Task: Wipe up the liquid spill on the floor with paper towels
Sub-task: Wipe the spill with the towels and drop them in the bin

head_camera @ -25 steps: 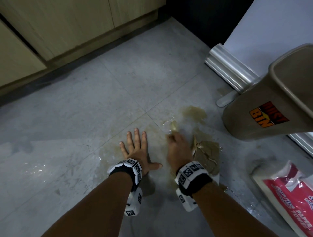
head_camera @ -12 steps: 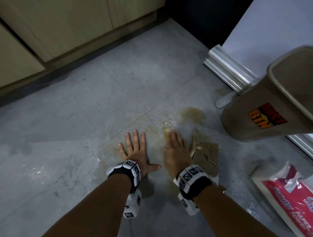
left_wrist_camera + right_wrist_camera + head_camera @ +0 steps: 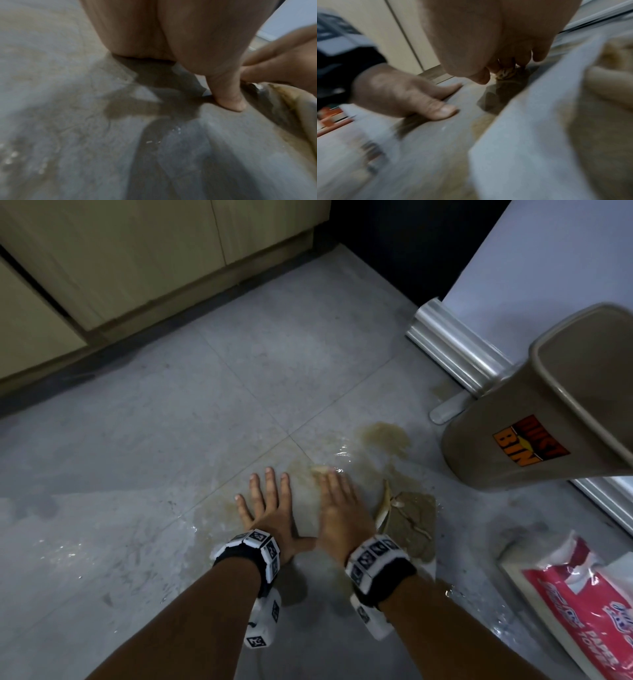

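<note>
A brown liquid spill (image 3: 383,436) spreads over the grey floor tiles (image 3: 205,405), with thinner wet streaks around both hands. My left hand (image 3: 267,508) lies flat on the floor with its fingers spread; its thumb (image 3: 228,100) presses the wet tile. Beside it, my right hand (image 3: 337,505) has its fingers stretched forward and presses a small soaked scrap of paper towel (image 3: 322,469), which also shows under the fingertips (image 3: 505,73). A larger brown, soaked paper towel (image 3: 411,522) lies crumpled just right of the right hand.
A tan dust bin (image 3: 531,422) leans over the floor at the right, near a metal base rail (image 3: 452,344). A red and white paper towel pack (image 3: 582,594) lies at the lower right. Wooden cabinets (image 3: 137,261) line the far left.
My right hand has uncurled its fingers and slid a little left and back over the wet tile. The left hand has stayed flat in place.
</note>
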The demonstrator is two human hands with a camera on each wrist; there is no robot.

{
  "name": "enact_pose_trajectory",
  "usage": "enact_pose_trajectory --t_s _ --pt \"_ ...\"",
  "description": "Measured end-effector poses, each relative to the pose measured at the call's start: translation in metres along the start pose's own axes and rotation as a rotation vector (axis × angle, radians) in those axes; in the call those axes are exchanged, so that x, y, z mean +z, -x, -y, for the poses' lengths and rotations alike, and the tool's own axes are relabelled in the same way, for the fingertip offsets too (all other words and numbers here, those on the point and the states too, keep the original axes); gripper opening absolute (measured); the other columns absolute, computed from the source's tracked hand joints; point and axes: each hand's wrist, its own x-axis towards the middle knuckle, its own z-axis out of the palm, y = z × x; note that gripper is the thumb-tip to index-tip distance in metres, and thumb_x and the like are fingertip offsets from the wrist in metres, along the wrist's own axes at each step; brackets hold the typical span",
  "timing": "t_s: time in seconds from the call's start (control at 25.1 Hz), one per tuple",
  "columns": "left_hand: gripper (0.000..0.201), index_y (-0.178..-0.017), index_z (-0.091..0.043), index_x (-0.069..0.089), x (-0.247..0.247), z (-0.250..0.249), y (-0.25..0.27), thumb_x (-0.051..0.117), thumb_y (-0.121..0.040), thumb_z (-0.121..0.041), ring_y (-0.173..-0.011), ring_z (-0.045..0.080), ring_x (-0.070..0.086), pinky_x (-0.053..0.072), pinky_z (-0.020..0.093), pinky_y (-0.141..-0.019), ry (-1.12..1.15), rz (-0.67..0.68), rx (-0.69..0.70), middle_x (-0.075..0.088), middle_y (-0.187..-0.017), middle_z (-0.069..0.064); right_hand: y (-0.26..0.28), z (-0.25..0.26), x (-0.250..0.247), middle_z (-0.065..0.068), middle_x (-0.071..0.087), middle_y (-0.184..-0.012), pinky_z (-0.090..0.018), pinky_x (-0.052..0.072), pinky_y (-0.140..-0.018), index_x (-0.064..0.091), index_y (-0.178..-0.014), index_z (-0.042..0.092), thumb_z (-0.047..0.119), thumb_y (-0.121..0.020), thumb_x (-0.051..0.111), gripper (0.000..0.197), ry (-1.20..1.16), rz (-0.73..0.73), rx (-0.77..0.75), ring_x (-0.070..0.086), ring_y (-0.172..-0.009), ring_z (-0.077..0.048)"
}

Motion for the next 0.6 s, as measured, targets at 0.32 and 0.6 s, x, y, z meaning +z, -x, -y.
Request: enact_pose_trajectory --t_s 0.32,0.6 --pt "0.142 -0.148 -0.020 -0.035 0.003 0.002 -0.002 0.065 -0.066 -0.078 -0.134 0.038 -0.046 -0.016 0.067 -0.112 0.012 -0.015 0.003 -0.051 -0.147 0.008 -0.042 0.030 -0.014 -0.011 -0.016 -0.161 -0.045 0.001 -0.121 -0.007 -0.153 0.011 0.020 -0.091 0.036 0.076 -0.135 0.060 0.043 -0.012 -0.148 -0.027" --pt "0.143 -0.146 -0.021 -0.037 0.003 0.002 -0.002 0.066 -0.065 -0.080 -0.133 0.036 -0.048 -0.018 0.065 -0.113 0.016 -0.013 0.008 -0.052 -0.147 0.007 -0.004 -0.009 -0.012 -0.011 -0.009 -0.161 -0.044 -0.015 -0.113 0.002 -0.153 0.009 0.021 -0.090 0.047 0.079 -0.029 -0.007 0.135 -0.009 -0.149 -0.031"
